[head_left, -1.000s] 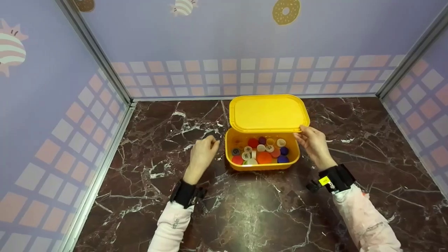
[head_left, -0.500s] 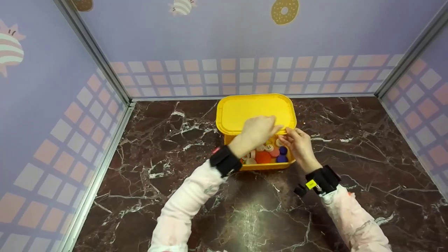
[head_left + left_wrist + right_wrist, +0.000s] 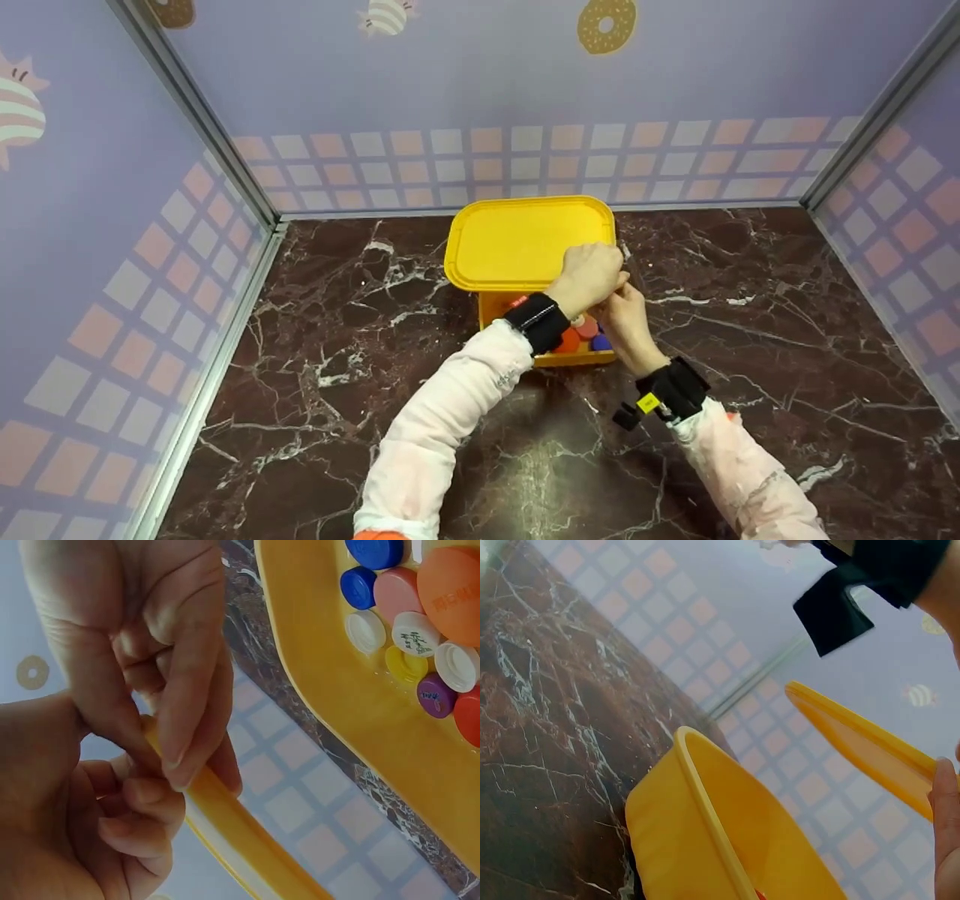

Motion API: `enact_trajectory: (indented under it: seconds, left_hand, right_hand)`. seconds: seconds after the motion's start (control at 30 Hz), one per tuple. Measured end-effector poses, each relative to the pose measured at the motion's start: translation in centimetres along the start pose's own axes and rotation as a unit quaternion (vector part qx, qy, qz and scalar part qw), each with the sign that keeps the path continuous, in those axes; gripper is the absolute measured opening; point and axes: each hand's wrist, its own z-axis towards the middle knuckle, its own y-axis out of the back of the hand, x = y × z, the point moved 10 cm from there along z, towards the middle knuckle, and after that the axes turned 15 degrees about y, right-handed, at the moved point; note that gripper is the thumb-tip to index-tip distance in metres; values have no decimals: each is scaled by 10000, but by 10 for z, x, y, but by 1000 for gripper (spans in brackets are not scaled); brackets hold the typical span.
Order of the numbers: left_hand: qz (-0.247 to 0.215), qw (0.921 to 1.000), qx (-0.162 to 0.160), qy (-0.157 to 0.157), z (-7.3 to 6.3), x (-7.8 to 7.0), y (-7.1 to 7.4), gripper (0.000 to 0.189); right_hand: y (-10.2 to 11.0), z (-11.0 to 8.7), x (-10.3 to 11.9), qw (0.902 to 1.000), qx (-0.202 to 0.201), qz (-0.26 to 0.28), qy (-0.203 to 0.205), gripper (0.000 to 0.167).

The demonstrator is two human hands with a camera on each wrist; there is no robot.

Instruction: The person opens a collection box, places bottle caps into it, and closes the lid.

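Observation:
A yellow plastic lid is held over the back part of a yellow box. My left hand reaches across the box and pinches the lid's right edge between thumb and fingers. Close beside it, my right hand pinches the same edge near the front corner, its other fingers loosely curled in the left wrist view. Bottle caps lie inside the box, among them an orange cap, a purple cap and a blue cap. My left forearm hides much of the box in the head view.
The box stands on a dark marbled tabletop. Behind it rises a lilac wall with a checked band, and a similar side panel stands at left. Another panel closes the right side.
My left hand has come from left of the box across to the lid's right edge and taken hold of it. The lid has shifted left, and my right hand has moved left with it.

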Motion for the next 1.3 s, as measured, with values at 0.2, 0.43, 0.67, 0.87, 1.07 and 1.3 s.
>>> enact_trajectory:
  seconds: [0.2,0.43,0.67,0.87,1.07,1.3]
  left_hand:
    - [65,9997,-127,186,3,2,3,16]
    - [10,9976,-685,-69,-6,-1,24,25]
    - [-110,9916,-1290,-26,-14,7,49,12]
    - [-273,9831,-1801,198,-17,28,74,9]
    - [-1268,9647,-2295,-253,-27,53,101,8]
    - [-3949,8784,-2618,-622,-42,106,117,12]
  right_hand:
    - [-5,-3,2,9995,-35,-24,307,21]
    - [-17,-6,12,9960,231,-347,791,17]
    - [-33,-4,21,9915,871,-383,889,20]
    - [-40,-3,16,9854,1541,-266,677,30]
    - [-25,3,10,9891,1364,-326,453,24]
    - [-15,9,13,9887,1264,-665,458,22]
